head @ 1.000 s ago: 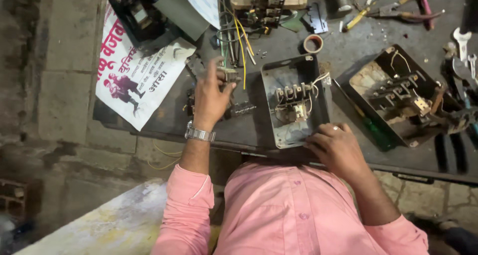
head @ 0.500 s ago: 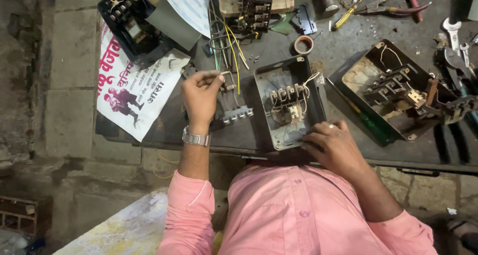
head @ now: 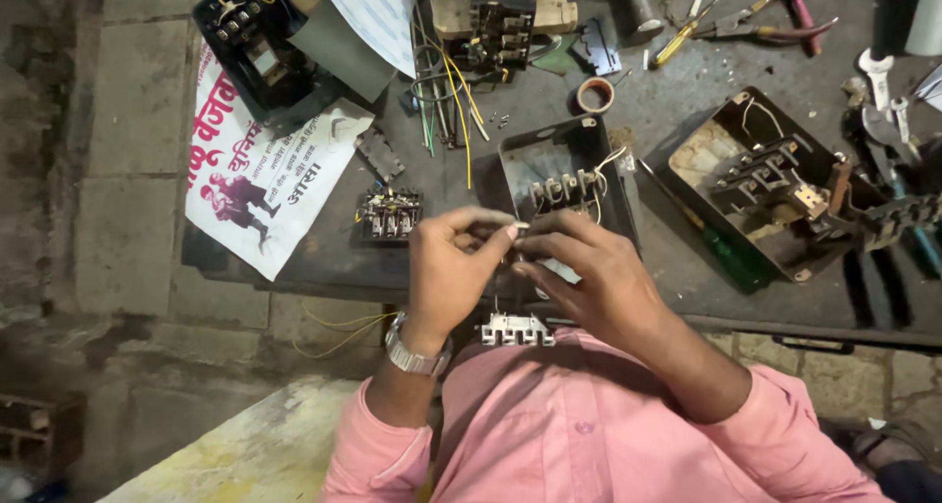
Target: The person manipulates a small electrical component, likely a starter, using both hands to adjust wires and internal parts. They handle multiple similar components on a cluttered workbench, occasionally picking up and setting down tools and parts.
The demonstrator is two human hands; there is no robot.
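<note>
Head view: both hands' fingers (head: 491, 230) pinch a small part (head: 519, 226) above the open metal box (head: 564, 159).

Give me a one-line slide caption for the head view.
Left hand and right hand pinch a small pale part together above an open grey metal switch box on the cluttered dark workbench.

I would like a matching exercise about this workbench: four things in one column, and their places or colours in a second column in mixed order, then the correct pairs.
Things:
1. wristwatch
2. pliers
3. tape roll
4. printed paper

Places or colours:
A. lying at the left edge of the bench, white with red print
B. on the left hand, silver
C. far side of the bench at the right, red handles
D. a small ring just beyond the open metal box

Pairs: 1-B, 2-C, 3-D, 4-A
</note>
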